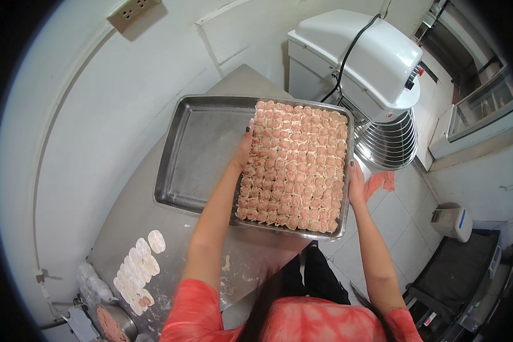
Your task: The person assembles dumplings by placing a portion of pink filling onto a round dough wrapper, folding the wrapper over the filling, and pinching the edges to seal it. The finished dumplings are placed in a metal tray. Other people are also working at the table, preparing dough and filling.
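Note:
A large dark metal tray (pixel 202 134) spans the steel table, its left part bare. Tight rows of round, pinkish meat-filled dumplings (pixel 293 165) in pale wrappers fill its right part. Along the left edge of these rows lies my left hand (pixel 245 149), fingers stretched out and touching the outermost dumplings. My right hand (pixel 357 185) holds the tray's right rim from outside, its fingers partly hidden. Flat floured oval wrappers (pixel 135 269) overlap on the table at lower left, and a dab of filling (pixel 145 301) sits on one of them.
Beyond the tray's right end stands a white dough mixer (pixel 356 62) with a wire guard (pixel 387 139). A metal bowl of pink filling (pixel 113 324) and a clear plastic bag (pixel 94 283) are at lower left. The steel table (pixel 137 211) meets the wall.

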### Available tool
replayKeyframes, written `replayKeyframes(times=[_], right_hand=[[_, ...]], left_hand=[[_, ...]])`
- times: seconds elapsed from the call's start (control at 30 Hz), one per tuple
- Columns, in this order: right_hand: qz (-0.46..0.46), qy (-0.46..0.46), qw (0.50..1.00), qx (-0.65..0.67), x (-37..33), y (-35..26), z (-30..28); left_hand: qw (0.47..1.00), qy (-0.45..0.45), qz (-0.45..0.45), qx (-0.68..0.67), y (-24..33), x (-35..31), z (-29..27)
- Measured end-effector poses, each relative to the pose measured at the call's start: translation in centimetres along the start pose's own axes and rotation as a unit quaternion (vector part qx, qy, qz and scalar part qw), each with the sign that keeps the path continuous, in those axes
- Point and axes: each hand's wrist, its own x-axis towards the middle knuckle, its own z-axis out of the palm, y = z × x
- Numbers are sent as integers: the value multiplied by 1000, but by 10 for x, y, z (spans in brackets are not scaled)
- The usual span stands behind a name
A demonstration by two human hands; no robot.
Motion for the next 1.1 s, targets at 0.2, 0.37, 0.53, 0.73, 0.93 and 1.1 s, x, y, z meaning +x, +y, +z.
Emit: replayKeyframes(times=[0.2, 0.37, 0.53, 0.73, 0.93, 1.1], right_hand=[[5, -5, 1000, 29, 2, 4, -1], [-3, -21, 999, 39, 3, 3, -4], [0, -35, 998, 56, 5, 4, -3], [9, -32, 999, 36, 8, 7, -3], [31, -26, 999, 37, 6, 1, -8], [96, 7, 987, 132, -21, 20, -8]], left_hand=[[1000, -31, 1, -2, 3, -9, -17], [997, -44, -65, -15, 0, -74, -35], [994, -35, -101, -37, 2, -118, -8], [997, -16, -75, -21, -5, -119, -5], [988, 37, -150, -21, 11, -143, -9], [970, -3, -243, -1, 37, -165, -2]])
